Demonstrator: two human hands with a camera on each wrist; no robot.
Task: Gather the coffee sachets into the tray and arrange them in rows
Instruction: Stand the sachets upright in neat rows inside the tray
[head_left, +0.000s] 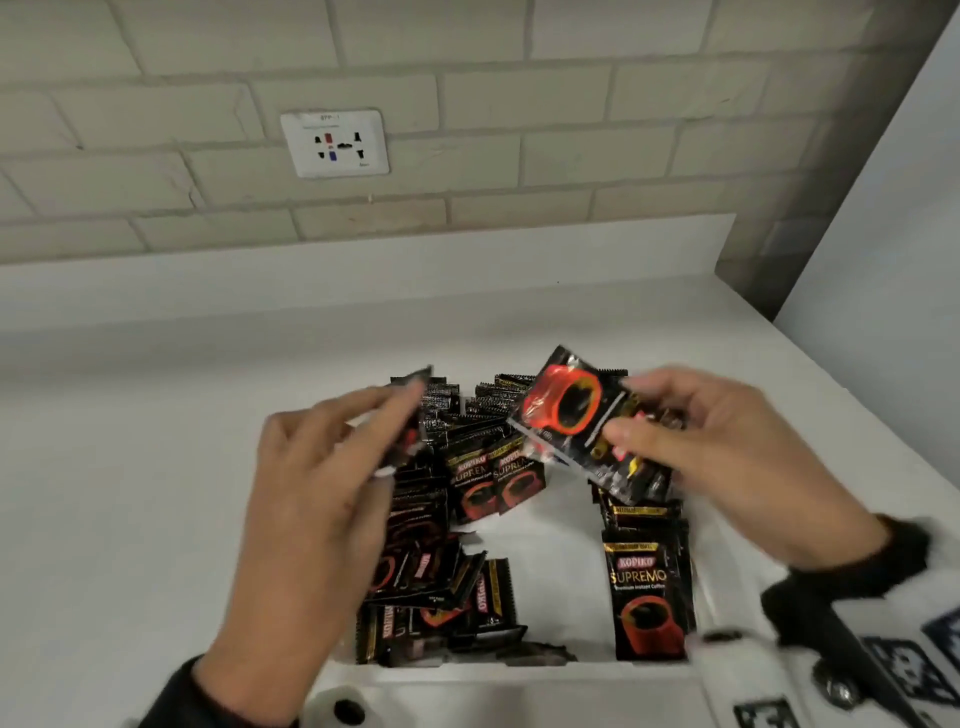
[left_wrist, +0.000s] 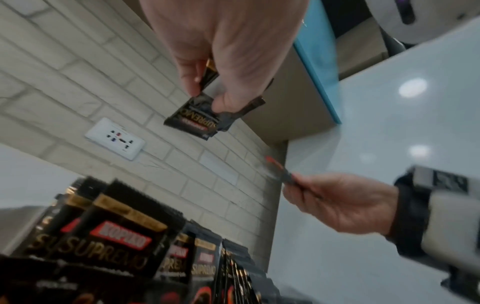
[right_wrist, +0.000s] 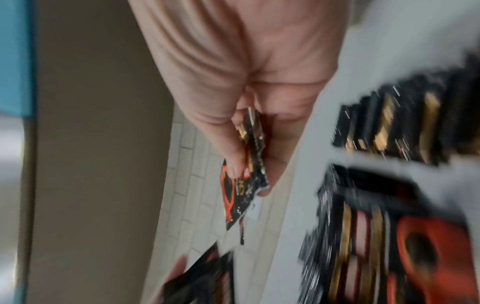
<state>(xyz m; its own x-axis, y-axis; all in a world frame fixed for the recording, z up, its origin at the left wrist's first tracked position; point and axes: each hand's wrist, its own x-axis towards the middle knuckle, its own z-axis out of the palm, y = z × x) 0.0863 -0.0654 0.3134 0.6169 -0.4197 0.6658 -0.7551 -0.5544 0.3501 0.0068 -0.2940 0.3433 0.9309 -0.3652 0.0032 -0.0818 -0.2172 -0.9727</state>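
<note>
Black coffee sachets with a red cup print fill a white tray (head_left: 550, 670). Some stand in rows at the back (head_left: 483, 400), down the left side (head_left: 415, 519) and down the right side (head_left: 649, 587). My left hand (head_left: 322, 499) is above the left row and pinches a few sachets (left_wrist: 197, 119) between thumb and fingers. Over the tray's right half, my right hand (head_left: 727, 452) pinches a tilted sachet (head_left: 576, 415), its red cup facing up; the right wrist view shows that sachet (right_wrist: 246, 185) edge-on.
The tray sits on a white counter (head_left: 156, 441) against a brick-tiled wall with a white socket plate (head_left: 335, 143). A white panel (head_left: 883, 234) rises at the right. The tray's middle floor (head_left: 550, 561) is bare white.
</note>
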